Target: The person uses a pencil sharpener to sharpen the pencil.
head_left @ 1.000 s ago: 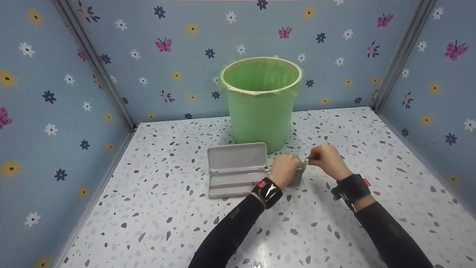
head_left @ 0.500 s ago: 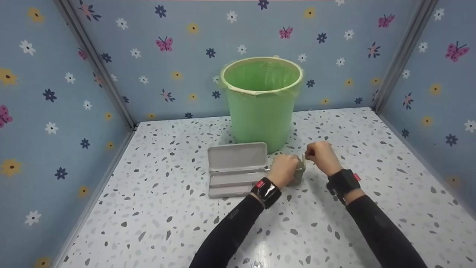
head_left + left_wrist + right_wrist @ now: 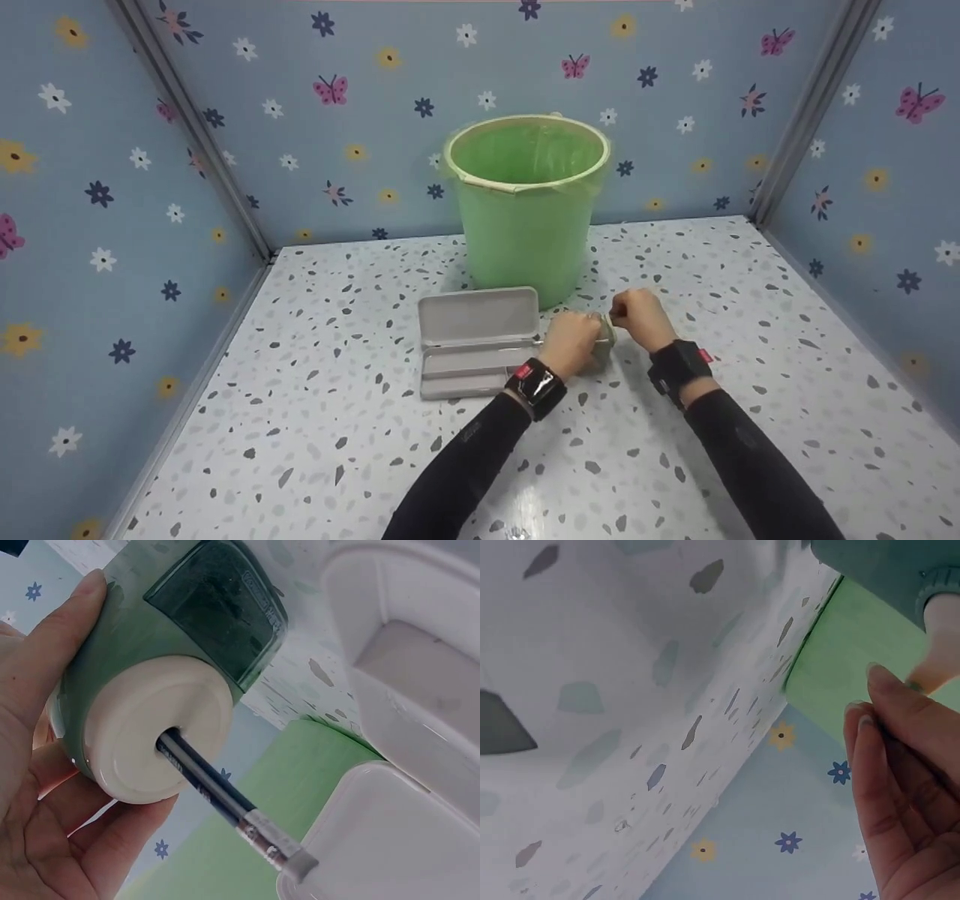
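My left hand grips a green crank pencil sharpener with a cream round front. A dark pencil sticks out of the hole in that front, its eraser end pointing away from the sharpener. On the sharpener's other side, my right hand pinches the end of the pale crank handle; the fingertips partly hide its knob. In the left wrist view, the sharpener has a dark see-through shavings drawer. An open light grey pencil case lies left of my left hand, which hides its right end.
Behind the pencil case stands a light green bin with a bag liner over its rim. The speckled white table is bounded by patterned blue walls at the back and sides.
My right hand has shifted left, first rising a little and then dipping, and the crank handle has turned with it. The left hand and sharpener stay in place.
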A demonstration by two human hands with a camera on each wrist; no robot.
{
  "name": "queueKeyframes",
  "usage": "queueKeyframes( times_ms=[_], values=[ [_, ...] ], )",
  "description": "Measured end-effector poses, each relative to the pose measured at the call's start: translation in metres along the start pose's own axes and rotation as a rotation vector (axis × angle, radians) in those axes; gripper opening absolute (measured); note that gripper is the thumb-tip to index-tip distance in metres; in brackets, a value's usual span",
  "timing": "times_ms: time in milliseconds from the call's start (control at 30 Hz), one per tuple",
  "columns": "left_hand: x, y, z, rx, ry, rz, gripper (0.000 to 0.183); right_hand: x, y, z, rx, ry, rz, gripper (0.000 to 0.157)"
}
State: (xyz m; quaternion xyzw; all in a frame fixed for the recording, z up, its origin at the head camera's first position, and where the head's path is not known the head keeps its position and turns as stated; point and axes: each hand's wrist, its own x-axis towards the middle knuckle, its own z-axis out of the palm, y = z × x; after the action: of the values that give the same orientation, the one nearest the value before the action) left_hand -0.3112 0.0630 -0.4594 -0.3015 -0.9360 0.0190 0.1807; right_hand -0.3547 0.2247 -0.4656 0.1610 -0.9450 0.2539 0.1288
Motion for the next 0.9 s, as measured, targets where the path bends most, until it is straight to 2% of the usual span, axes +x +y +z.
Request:
queueKeyframes(
  times_ms=[133,333,600,900],
  values=[
    [0.0,-0.001,0.0,0.006,-0.008,-0.008,0.036,0.002,0.0,0.003,0.022,-0.017,0.019,0.011],
    [0.001,-0.002,0.002,0.011,0.014,-0.012,0.027,0.003,0.003,0.007,0.005,-0.11,0.033,0.013],
    [0.0,0.001,0.002,0.013,-0.013,-0.002,0.042,0.001,0.005,0.007,0.023,-0.203,0.092,0.014],
    [0.0,0.001,0.003,-0.015,-0.062,-0.007,0.055,-0.01,0.006,0.007,0.038,-0.281,0.068,0.014]
  ],
)
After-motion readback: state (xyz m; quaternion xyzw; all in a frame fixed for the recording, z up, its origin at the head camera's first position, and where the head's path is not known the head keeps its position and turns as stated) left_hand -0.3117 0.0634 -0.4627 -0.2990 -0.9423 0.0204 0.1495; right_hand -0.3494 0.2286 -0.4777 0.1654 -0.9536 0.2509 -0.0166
